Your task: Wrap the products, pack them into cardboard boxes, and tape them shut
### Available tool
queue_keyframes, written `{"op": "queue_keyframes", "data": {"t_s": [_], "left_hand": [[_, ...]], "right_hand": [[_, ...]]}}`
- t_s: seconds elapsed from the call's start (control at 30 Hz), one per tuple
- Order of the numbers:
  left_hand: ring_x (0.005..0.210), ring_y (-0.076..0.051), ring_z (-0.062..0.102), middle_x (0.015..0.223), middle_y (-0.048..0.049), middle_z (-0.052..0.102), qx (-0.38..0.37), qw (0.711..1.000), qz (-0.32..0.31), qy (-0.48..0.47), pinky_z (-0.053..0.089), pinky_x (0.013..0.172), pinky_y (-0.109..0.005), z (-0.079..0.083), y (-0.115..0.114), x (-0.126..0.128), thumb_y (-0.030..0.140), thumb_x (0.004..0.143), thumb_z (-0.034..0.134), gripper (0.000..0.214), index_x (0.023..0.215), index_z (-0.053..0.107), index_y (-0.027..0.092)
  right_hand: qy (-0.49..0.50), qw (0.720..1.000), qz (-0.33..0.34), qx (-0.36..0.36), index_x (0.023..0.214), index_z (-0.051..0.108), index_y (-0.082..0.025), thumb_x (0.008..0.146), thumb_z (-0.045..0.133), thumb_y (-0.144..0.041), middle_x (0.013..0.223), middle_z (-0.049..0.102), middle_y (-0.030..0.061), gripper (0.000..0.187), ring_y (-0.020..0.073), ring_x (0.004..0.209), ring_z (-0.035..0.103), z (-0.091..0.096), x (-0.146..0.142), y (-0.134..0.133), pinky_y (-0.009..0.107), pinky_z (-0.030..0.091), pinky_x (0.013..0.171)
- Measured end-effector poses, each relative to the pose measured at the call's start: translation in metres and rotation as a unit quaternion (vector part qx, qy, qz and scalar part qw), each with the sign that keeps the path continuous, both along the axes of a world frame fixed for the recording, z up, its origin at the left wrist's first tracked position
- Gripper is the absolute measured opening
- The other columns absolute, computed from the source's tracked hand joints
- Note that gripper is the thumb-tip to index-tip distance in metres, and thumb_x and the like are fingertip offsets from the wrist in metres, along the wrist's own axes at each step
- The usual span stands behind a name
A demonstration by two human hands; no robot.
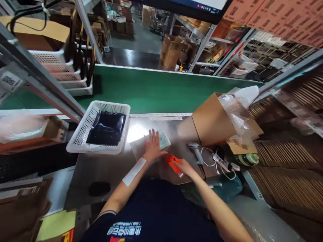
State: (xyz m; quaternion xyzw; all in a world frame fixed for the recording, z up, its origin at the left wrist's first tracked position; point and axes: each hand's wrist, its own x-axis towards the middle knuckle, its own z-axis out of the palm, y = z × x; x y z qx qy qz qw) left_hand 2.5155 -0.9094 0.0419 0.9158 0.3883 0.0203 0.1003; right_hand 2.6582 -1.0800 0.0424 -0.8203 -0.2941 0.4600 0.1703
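My left hand [152, 148] lies flat with its fingers stretched out. It presses on a pale green packet in clear bubble wrap [164, 139] on the metal worktop. A sheet of clear plastic seems to spread out to the left of that hand. A white strip [134, 172] is stuck along my left forearm. Just right of the packet, my right hand [183, 167] is closed round an orange-red tape dispenser [173, 162], held low over the worktop. The fingers partly cover it, so its details are hard to make out.
On the left stands a white basket [73, 145] with a black plastic bag [107, 127]. A barcode scanner [196, 152], a power strip [223, 163] and a cardboard box [213, 119] with bubble wrap are on the right. A green conveyor belt [151, 92] runs behind, under a monitor [186, 10].
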Motion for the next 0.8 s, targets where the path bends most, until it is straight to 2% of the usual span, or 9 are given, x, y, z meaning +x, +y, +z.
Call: {"op": "queue_keyframes", "data": {"t_s": [0.1,0.17,0.27,0.37,0.47,0.53,0.63,0.7,0.8], "left_hand": [[0.157,-0.041,0.023,0.169,-0.0249,0.026,-0.002,0.998,-0.050,-0.028,0.018,0.128,-0.059,0.003,0.014,0.032,0.080,0.081,0.061,0.119,0.166,0.021,0.007],[0.144,-0.041,0.043,0.159,-0.0275,0.043,-0.014,0.999,-0.037,-0.018,0.031,0.122,-0.053,0.003,0.022,0.053,0.080,0.082,0.061,0.113,0.161,0.033,0.004],[0.125,-0.039,0.058,0.143,-0.0267,0.057,-0.020,1.000,-0.015,-0.016,0.045,0.108,-0.046,0.002,0.031,0.067,0.077,0.085,0.062,0.105,0.156,0.040,0.003],[0.112,-0.035,0.066,0.125,-0.0212,0.069,-0.039,0.998,0.038,-0.015,0.050,0.100,-0.043,0.000,0.038,0.043,0.065,0.096,0.056,0.086,0.156,0.041,0.005],[0.116,-0.035,0.067,0.125,-0.0193,0.071,-0.031,0.995,0.094,-0.008,0.046,0.108,-0.050,-0.002,0.039,-0.017,0.054,0.099,0.058,0.067,0.149,0.052,0.009],[0.126,-0.035,0.062,0.136,-0.0182,0.067,-0.011,0.993,0.119,-0.010,0.041,0.116,-0.054,-0.005,0.034,-0.063,0.050,0.098,0.062,0.061,0.146,0.055,0.014],[0.137,-0.035,0.055,0.147,-0.0171,0.060,0.002,0.986,0.157,-0.057,0.039,0.119,-0.056,-0.015,0.021,-0.117,0.049,0.096,0.065,0.062,0.149,0.054,0.018],[0.141,-0.034,0.053,0.153,-0.0167,0.055,-0.021,0.977,0.178,-0.117,0.042,0.119,-0.054,-0.028,0.012,-0.135,0.045,0.095,0.067,0.063,0.150,0.052,0.020],[0.148,-0.034,0.046,0.163,-0.0200,0.042,-0.058,0.965,0.191,-0.173,0.046,0.118,-0.051,-0.048,0.001,-0.143,0.043,0.091,0.072,0.073,0.154,0.047,0.017]], "right_hand": [[0.018,0.998,-0.052,0.043,0.067,0.062,-0.020,0.082,0.060,-0.055,0.063,0.066,0.0044,0.038,0.0198,0.062,0.064,0.002,0.013,-0.017,0.027,0.045,0.056],[0.029,0.994,-0.084,0.066,0.063,0.058,-0.022,0.075,0.060,-0.063,0.058,0.062,0.0041,0.043,0.0195,0.058,0.061,0.001,0.017,-0.032,0.029,0.044,0.055],[0.057,0.987,-0.124,0.090,0.062,0.054,-0.024,0.063,0.057,-0.079,0.054,0.058,0.0035,0.055,0.0201,0.053,0.058,-0.005,0.013,-0.058,0.032,0.046,0.054],[0.083,0.976,-0.165,0.114,0.066,0.055,-0.024,0.057,0.055,-0.089,0.056,0.061,0.0047,0.066,0.0226,0.053,0.060,-0.009,0.005,-0.082,0.036,0.050,0.056],[0.122,0.958,-0.200,0.163,0.077,0.062,-0.023,0.059,0.064,-0.089,0.069,0.069,0.0072,0.069,0.0252,0.062,0.067,0.000,0.000,-0.082,0.037,0.055,0.060],[0.162,0.948,-0.174,0.210,0.083,0.066,-0.021,0.063,0.069,-0.086,0.074,0.072,0.0076,0.068,0.0241,0.064,0.067,0.015,-0.005,-0.058,0.035,0.055,0.061],[0.235,0.937,-0.066,0.251,0.087,0.068,-0.017,0.074,0.070,-0.078,0.073,0.071,0.0067,0.062,0.0193,0.060,0.063,0.048,-0.026,0.011,0.031,0.051,0.056],[0.257,0.939,-0.023,0.227,0.090,0.070,-0.016,0.080,0.070,-0.069,0.070,0.071,0.0054,0.054,0.0174,0.058,0.062,0.067,-0.049,0.066,0.028,0.050,0.055],[0.239,0.956,-0.023,0.167,0.082,0.071,-0.016,0.086,0.071,-0.051,0.069,0.072,0.0045,0.035,0.0161,0.061,0.064,0.082,-0.083,0.132,0.025,0.050,0.056]]}}
